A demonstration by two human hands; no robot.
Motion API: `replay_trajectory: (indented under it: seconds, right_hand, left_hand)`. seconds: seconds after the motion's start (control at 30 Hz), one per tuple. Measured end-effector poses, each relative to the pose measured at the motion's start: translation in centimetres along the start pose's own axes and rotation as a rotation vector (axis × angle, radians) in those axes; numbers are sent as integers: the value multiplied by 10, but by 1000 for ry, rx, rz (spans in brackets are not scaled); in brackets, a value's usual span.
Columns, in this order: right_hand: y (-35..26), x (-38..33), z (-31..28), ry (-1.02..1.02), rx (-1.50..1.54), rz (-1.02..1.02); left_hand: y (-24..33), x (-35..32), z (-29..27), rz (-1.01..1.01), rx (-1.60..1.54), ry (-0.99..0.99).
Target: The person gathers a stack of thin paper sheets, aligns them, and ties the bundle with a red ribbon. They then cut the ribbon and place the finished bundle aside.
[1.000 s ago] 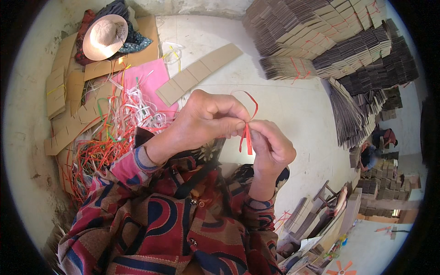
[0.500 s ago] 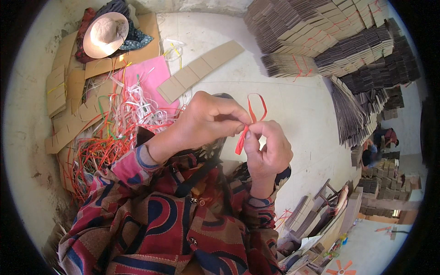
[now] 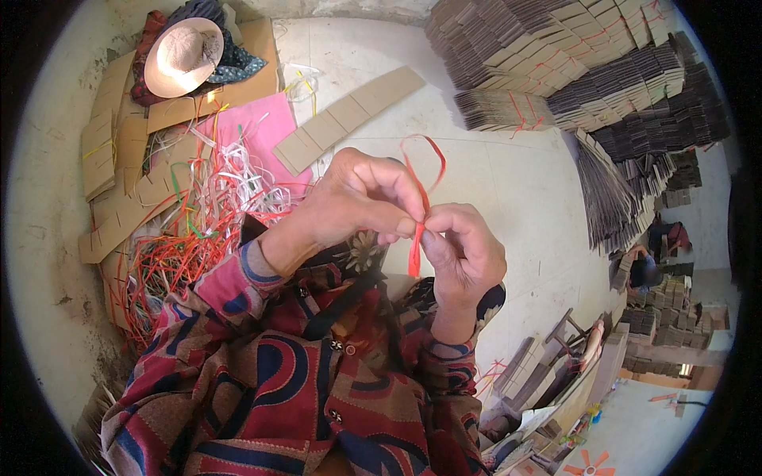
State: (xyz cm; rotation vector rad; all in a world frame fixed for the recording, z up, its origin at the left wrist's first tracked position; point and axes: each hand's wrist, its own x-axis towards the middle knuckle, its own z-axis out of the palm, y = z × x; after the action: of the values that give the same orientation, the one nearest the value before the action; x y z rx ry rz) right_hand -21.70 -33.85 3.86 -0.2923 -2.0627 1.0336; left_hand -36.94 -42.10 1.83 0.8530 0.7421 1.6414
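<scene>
A red strap (image 3: 414,258) is pinched between both hands in front of the chest, its loop rising above the fingertips and its ends hanging below. The left hand (image 3: 361,198) has its grip closed, thumb against forefinger, on the strap's middle; the right hand (image 3: 468,250) pinches it just beside, its grip closed too. To the left, a tangled heap of red, white and green straps (image 3: 242,181) lies partly over a pink sheet (image 3: 274,119). Beyond it, a flat piece of cardboard (image 3: 178,115) bears a pale brimmed hat (image 3: 182,57) on dark clothes (image 3: 240,69). A scored cardboard strip (image 3: 349,119) lies on the floor (image 3: 536,194); at upper right, red ties encircle a cardboard bundle (image 3: 496,112).
</scene>
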Motion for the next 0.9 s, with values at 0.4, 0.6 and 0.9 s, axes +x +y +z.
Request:
replay_trajectory:
  seconds: [0.4, 0.6, 0.9]
  right_hand:
    - [-12, -1, 16, 61, -712, -291]
    - [-22, -3, 10, 79, -216, 177]
    - [-12, 6, 6, 145, 596, 473]
  left_hand:
    - [1, -3, 14, 259, 732, 243]
    - [3, -3, 4, 512, 1060, 71]
    - [1, -4, -8, 9, -93, 37]
